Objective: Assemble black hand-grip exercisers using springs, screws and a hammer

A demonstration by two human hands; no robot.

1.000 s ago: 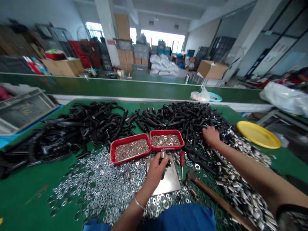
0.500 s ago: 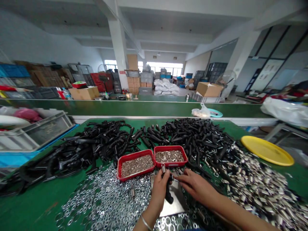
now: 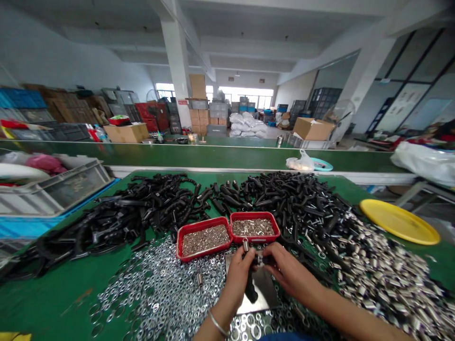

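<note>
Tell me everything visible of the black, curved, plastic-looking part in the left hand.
The black, curved, plastic-looking part is gripped in the left hand, which partly hides it. Its rounded lower end points down, seen against the flat silver metal plate; whether they touch is unclear. At its upper end, silvery metal shows beside the right hand; whether attached, I cannot tell.

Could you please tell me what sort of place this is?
Probably a factory assembly workshop: heaps of black parts and many loose metal rings lie on a green table, with stacked cardboard boxes behind.
</note>
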